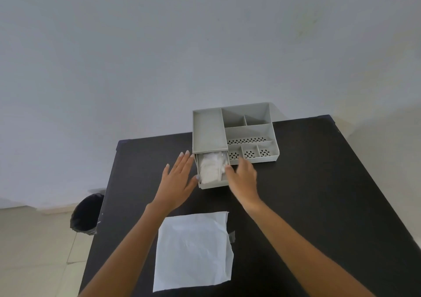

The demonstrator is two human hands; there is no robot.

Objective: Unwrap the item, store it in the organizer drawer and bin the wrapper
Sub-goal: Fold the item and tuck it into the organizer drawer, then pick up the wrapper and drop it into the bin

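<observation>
At the far centre of the black rectangular table (296, 194), the grey plastic desk organizer (234, 132) stands with its pull-out drawer (213, 184) drawn toward the near side. The white, soft-looking unwrapped item (209, 167) lies inside that drawer, so the storing step appears to be finishing. The left hand (180, 178) is spread flat with fingers extended, resting beside the drawer's left wall and holding nothing. The right hand (241, 176) is loosely curled at the drawer's right edge; its fingertips are blurred, and whether they pinch anything cannot be told.

The next move probably calls for pushing the drawer shut, then collecting the flat white paper wrapper (193, 251), which lies near centre, well apart from the organizer. The black-lined round waste bin (87, 212) stands on the floor just beyond the table's left edge. Table surface between wrapper and left edge is unobstructed.
</observation>
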